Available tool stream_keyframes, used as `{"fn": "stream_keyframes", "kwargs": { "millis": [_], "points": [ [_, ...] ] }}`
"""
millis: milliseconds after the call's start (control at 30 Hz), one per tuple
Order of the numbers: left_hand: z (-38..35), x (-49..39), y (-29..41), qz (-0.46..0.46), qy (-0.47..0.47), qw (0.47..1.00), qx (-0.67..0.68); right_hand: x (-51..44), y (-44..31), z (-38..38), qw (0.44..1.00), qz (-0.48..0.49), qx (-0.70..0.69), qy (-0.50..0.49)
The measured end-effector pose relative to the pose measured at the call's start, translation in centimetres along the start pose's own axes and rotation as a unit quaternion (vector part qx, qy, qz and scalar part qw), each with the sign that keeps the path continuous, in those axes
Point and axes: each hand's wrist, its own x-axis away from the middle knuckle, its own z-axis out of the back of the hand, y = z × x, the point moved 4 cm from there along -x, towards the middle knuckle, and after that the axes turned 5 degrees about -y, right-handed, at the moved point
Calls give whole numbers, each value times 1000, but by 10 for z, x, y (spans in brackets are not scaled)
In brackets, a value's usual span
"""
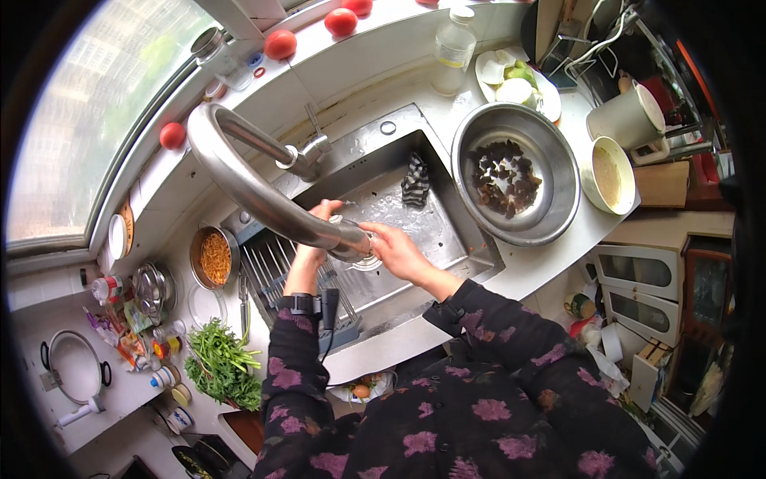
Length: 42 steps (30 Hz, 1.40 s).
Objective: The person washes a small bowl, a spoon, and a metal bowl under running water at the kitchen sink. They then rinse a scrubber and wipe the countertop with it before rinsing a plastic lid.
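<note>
In the head view, my left hand (312,254) is partly behind the spout of a steel gooseneck faucet (233,179). My right hand (398,252) is at the faucet's outlet, fingers pointing toward the left hand. Both are over a stainless steel sink (389,287). The faucet head blocks the space between them, so whatever they may hold is hidden. A striped cloth (415,181) lies wet in the sink's far part, among small dark bits. Under my left forearm, a rack (281,269) spans the sink's left side.
On the right stand a large steel basin (562,203) with dark pieces, a cream bowl (627,179) and a plate of peeled vegetables (547,105). Leafy greens (224,365), a knife (244,308) and a pot of orange shreds (232,239) are left. Tomatoes (280,45) line the sill.
</note>
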Motion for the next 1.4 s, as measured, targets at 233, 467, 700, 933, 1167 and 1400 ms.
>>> {"fn": "stream_keyframes", "kwargs": {
  "millis": [233,467,700,933,1167,1400],
  "points": [
    [-5,-33,117,-251,-5,864,-437,13,5,-6,890,-178,-406,-111],
    [-39,-91,135,-336,-66,605,-718,10,15,-13,869,-164,-447,-137],
    [-41,-117,137,-264,-38,422,-866,-35,23,-34,879,-100,-467,-17],
    [-53,-104,159,-205,40,420,-883,-35,24,-38,952,-160,-259,-16],
    [-65,-55,154,-430,-9,528,-732,7,23,12,990,-21,103,99],
    [-18,69,35,7,-11,996,-83,53,19,6,966,-74,248,24]
  ]
}}
